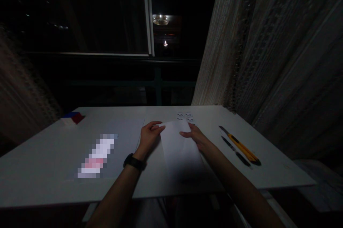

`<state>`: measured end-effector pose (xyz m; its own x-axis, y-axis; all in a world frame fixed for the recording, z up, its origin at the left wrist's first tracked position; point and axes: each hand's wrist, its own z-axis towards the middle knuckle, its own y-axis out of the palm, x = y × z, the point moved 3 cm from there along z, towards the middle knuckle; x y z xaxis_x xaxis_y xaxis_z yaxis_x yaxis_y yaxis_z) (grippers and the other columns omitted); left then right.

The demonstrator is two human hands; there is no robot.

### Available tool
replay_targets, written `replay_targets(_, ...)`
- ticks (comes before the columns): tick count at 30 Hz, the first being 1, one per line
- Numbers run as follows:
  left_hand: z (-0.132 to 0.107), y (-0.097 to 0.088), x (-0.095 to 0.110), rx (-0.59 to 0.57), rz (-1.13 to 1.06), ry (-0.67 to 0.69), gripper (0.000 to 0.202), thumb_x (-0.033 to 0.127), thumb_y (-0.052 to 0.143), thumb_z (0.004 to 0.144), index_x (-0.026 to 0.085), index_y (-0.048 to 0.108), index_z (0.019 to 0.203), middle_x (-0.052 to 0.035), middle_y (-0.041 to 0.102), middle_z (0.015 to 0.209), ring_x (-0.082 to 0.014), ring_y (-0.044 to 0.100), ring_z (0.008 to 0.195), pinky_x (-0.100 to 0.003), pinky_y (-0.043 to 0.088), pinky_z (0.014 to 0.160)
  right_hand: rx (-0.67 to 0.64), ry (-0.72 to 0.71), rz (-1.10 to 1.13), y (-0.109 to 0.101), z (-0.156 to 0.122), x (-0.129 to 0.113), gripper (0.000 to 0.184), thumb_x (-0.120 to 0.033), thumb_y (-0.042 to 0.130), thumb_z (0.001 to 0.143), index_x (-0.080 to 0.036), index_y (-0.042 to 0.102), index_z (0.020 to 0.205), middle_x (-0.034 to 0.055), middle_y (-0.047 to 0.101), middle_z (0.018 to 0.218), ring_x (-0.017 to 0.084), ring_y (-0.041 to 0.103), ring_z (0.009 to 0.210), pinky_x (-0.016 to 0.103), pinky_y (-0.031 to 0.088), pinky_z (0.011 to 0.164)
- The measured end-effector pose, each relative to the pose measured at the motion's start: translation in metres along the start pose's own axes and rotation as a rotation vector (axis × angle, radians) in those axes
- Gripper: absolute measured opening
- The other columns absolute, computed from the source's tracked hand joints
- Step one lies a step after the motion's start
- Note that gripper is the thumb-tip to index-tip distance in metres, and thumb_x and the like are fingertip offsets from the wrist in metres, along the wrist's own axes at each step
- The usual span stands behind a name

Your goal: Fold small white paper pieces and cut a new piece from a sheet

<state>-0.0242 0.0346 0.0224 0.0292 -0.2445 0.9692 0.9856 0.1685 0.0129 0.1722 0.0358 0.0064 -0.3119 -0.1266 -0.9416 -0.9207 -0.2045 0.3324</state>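
Note:
A white sheet of paper (179, 145) is held up between my two hands over the near half of the table. My left hand (150, 135), with a dark watch (134, 162) at its wrist, pinches the sheet's upper left corner. At the upper right corner my right hand (195, 135) grips the same sheet, thumb in front and fingers behind. Just beyond the sheet lies a small set of stickers or cards with dark marks (184, 116), partly covered by the paper. The sheet's lower part is in shadow.
Right of my hands lie a yellow utility knife (243, 149) and a black pen (235, 152). To the left, a phone-like bright rectangle (98, 154), pixelated, rests on paper (125, 131). A puzzle cube (72, 118) sits at the white table's (40, 171) far left. Curtains (214, 42) flank the window.

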Motion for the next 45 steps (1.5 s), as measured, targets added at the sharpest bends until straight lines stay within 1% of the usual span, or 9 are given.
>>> replay_targets(6,0.0005,-0.0004,-0.0019,0.012,-0.008,-0.010,0.039,0.033,0.076,0.051,0.012,0.067,0.082,-0.0001,0.060,0.055,-0.0101,0.053,0.051,-0.020,0.039,0.049,0.002,-0.011,-0.004,0.0006,-0.0002,-0.0006,0.055,-0.015,0.078,0.042,-0.016,0.060,0.093,0.0061,0.068,0.081,0.025,0.064,0.072,0.037,0.049,0.066)
replay_targets(11,0.0005,-0.0001,-0.0030,0.007,-0.024,-0.009,0.036,0.032,0.075,0.053,0.011,0.067,0.082,-0.0005,0.060,0.055,-0.0104,0.053,0.052,-0.021,0.041,0.050,0.018,-0.012,-0.005,0.0008,-0.0015,-0.0015,0.053,-0.014,0.078,0.041,-0.016,0.060,0.092,0.0059,0.068,0.081,0.025,0.063,0.072,0.037,0.049,0.065)
replay_targets(18,-0.0012,-0.0007,0.0011,0.034,-0.005,0.004,0.032,0.031,0.075,0.052,0.013,0.068,0.078,0.0002,0.060,0.054,-0.0107,0.053,0.050,-0.021,0.041,0.050,0.013,-0.018,-0.018,-0.0009,-0.0001,-0.0001,0.055,-0.014,0.078,0.041,-0.016,0.060,0.093,0.0058,0.068,0.083,0.025,0.063,0.074,0.037,0.049,0.067)
replay_targets(24,-0.0006,-0.0010,0.0005,0.030,-0.001,0.002,0.037,0.030,0.076,0.052,0.012,0.067,0.082,0.0000,0.061,0.054,-0.0099,0.053,0.049,-0.021,0.040,0.048,0.011,-0.010,-0.014,0.0006,-0.0008,-0.0003,0.055,-0.015,0.079,0.041,-0.016,0.060,0.093,0.0058,0.068,0.081,0.024,0.063,0.070,0.037,0.049,0.065)
replay_targets(29,-0.0003,-0.0014,-0.0002,-0.001,-0.051,-0.029,0.038,0.029,0.077,0.051,0.012,0.067,0.083,-0.0014,0.063,0.056,-0.0110,0.056,0.052,-0.021,0.043,0.051,0.021,-0.008,-0.013,0.0015,-0.0018,-0.0014,0.056,-0.015,0.079,0.039,-0.016,0.060,0.091,0.0055,0.068,0.080,0.025,0.063,0.072,0.038,0.049,0.066)
replay_targets(34,-0.0017,-0.0027,-0.0001,-0.097,-0.257,-0.123,0.047,0.030,0.077,0.053,0.013,0.064,0.096,-0.0055,0.068,0.073,-0.0141,0.063,0.061,-0.027,0.050,0.060,-0.003,-0.005,0.019,-0.0019,0.0000,-0.0013,0.054,-0.016,0.079,0.040,-0.015,0.061,0.091,0.0062,0.069,0.081,0.025,0.064,0.072,0.039,0.049,0.069)
replay_targets(36,-0.0020,-0.0031,-0.0003,-0.130,-0.312,-0.144,0.049,0.028,0.077,0.054,0.013,0.064,0.098,-0.0061,0.068,0.075,-0.0146,0.063,0.063,-0.029,0.051,0.064,-0.002,-0.016,0.014,-0.0032,0.0001,-0.0022,0.053,-0.016,0.079,0.040,-0.016,0.062,0.090,0.0064,0.069,0.082,0.025,0.064,0.072,0.038,0.049,0.069)
replay_targets(41,-0.0021,-0.0025,0.0003,-0.157,-0.331,-0.152,0.050,0.026,0.078,0.053,0.011,0.064,0.099,-0.0070,0.068,0.075,-0.0156,0.064,0.064,-0.029,0.052,0.064,0.019,-0.026,-0.014,-0.0042,-0.0011,-0.0048,0.054,-0.016,0.079,0.040,-0.016,0.061,0.091,0.0053,0.068,0.081,0.024,0.063,0.072,0.037,0.049,0.068)
replay_targets(45,-0.0026,-0.0019,0.0014,-0.176,-0.328,-0.161,0.048,0.025,0.078,0.054,0.012,0.064,0.099,-0.0063,0.068,0.075,-0.0147,0.063,0.063,-0.028,0.052,0.062,-0.004,-0.017,-0.023,-0.0035,-0.0015,-0.0053,0.055,-0.016,0.079,0.041,-0.016,0.061,0.092,0.0053,0.068,0.081,0.024,0.063,0.073,0.037,0.049,0.069)
